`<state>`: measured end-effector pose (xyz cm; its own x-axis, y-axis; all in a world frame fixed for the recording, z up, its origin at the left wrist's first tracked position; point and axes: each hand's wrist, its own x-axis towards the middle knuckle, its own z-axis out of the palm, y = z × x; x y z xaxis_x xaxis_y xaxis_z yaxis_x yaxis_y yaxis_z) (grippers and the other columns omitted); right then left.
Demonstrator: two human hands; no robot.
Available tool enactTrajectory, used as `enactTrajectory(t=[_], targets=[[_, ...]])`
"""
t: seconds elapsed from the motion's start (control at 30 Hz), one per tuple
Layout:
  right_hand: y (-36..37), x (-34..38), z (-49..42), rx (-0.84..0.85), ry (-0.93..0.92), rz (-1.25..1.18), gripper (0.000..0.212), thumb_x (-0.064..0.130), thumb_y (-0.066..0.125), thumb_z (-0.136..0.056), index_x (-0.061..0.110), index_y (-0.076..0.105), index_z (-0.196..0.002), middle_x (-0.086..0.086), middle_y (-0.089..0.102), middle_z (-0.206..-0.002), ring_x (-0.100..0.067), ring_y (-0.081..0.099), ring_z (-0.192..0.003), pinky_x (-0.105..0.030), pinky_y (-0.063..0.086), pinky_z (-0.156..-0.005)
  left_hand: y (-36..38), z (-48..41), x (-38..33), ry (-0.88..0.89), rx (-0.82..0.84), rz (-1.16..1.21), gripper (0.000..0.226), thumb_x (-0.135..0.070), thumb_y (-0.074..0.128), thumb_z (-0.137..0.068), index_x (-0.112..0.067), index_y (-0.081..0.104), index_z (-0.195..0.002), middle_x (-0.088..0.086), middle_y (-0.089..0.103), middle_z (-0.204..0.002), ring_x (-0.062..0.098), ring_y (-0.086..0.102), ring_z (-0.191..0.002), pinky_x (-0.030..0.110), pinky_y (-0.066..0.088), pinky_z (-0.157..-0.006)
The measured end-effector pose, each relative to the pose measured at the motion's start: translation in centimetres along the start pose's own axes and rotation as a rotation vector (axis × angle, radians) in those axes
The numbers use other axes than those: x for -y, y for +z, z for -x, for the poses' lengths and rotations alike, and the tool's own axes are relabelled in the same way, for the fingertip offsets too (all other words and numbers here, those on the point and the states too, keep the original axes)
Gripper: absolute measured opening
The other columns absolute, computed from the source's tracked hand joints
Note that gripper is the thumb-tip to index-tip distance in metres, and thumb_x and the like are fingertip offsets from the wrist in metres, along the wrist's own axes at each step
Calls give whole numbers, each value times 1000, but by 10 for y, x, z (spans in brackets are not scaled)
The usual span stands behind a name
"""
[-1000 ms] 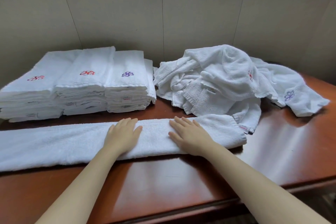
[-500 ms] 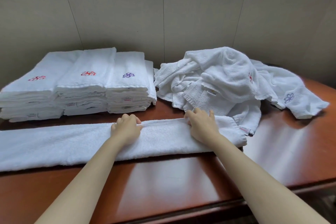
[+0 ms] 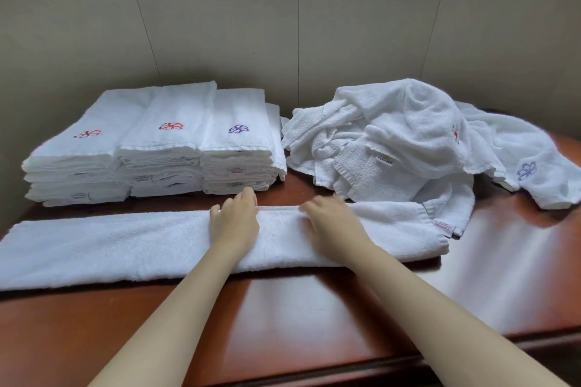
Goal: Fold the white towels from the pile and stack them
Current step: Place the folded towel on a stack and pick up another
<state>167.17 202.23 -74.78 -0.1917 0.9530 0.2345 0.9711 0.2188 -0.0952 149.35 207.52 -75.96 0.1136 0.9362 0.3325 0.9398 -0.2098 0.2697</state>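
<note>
Gripping the far edge of the long towel strip (image 3: 110,245) across mid-frame on the surface (image 3: 314,324), the left hand (image 3: 234,223) curls over it, the right hand (image 3: 333,225) too blurred to call, so best lift both sides evenly, edges square.

Folded strip (image 3: 110,245) front, pile (image 3: 408,135) R, stacks (image 3: 176,138) L

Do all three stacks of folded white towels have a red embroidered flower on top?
No: the flower on the right stack is purple; only the left stack and middle stack show red.
</note>
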Motion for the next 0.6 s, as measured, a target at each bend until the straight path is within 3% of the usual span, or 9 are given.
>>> enactTrajectory(t=[0.07, 0.13, 0.23, 0.33, 0.4, 0.47, 0.53, 0.6], targets=[[5, 4, 2, 155, -26, -135, 39, 34, 35, -101, 14, 49, -132, -6, 44, -140, -24, 38, -131, -35, 25, -110, -1, -3, 1, 15, 7, -3, 13, -15, 38, -99, -22, 36, -88, -7, 58, -91, 17, 47, -82, 39, 33, -92], [6, 0, 1, 238, 1, -158, 48, 39, 30, -102, 18, 35, -145, -3, 26, -155, -19, 21, -143, -37, 15, -117, -2, -5, 0, 19, 15, 3, 14, -15, 38, -99, -22, 36, -88, -6, 61, -92, 17, 48, -81, 38, 33, -92], [6, -10, -1, 272, 68, -140, 52, 44, 23, -102, 25, 22, -150, 3, 14, -159, -15, 11, -146, -38, 4, -118, -4, 0, -4, -2, 30, -34, 5, -16, 40, -99, -21, 41, -97, -4, 59, -103, 18, 53, -95, 38, 34, -97], [7, -14, -5, 262, 157, -129, 52, 47, 21, -101, 27, 22, -150, 2, 16, -159, -16, 12, -146, -38, 3, -117, -7, 8, -7, 29, 29, -201, 20, -21, 41, -99, -20, 44, -119, -1, 51, -121, 20, 48, -113, 37, 32, -101], [9, -14, -7, 264, 191, -104, 54, 47, 20, -101, 26, 22, -150, 1, 16, -159, -17, 13, -146, -40, 3, -118, -10, 15, -5, 36, 138, -189, 38, -37, 35, -101, -19, 40, -134, 3, 40, -142, 20, 36, -131, 38, 25, -108], [11, -16, -11, 273, 224, -84, 56, 49, 18, -100, 25, 20, -151, 1, 13, -160, -18, 10, -146, -42, 2, -118, -15, 24, 2, -4, 358, -75, 61, -52, 26, -99, -19, 21, -150, 3, 13, -159, 18, 12, -146, 43, 10, -116], [11, -15, -14, 296, 260, -64, 59, 50, 16, -100, 22, 17, -152, 1, 10, -160, -21, 7, -147, -44, 0, -118, -19, 30, 15, -14, 463, -58, 69, -60, 19, -96, -23, 5, -153, 0, -3, -161, 15, -1, -148, 43, 1, -118], [10, -12, -16, 328, 294, -43, 60, 48, 15, -100, 19, 14, -152, -2, 7, -160, -24, 5, -147, -46, -2, -118, -26, 30, 36, -55, 454, -84, 69, -61, 17, -96, -25, 3, -153, 0, -5, -161, 15, -3, -148, 42, 0, -118]])
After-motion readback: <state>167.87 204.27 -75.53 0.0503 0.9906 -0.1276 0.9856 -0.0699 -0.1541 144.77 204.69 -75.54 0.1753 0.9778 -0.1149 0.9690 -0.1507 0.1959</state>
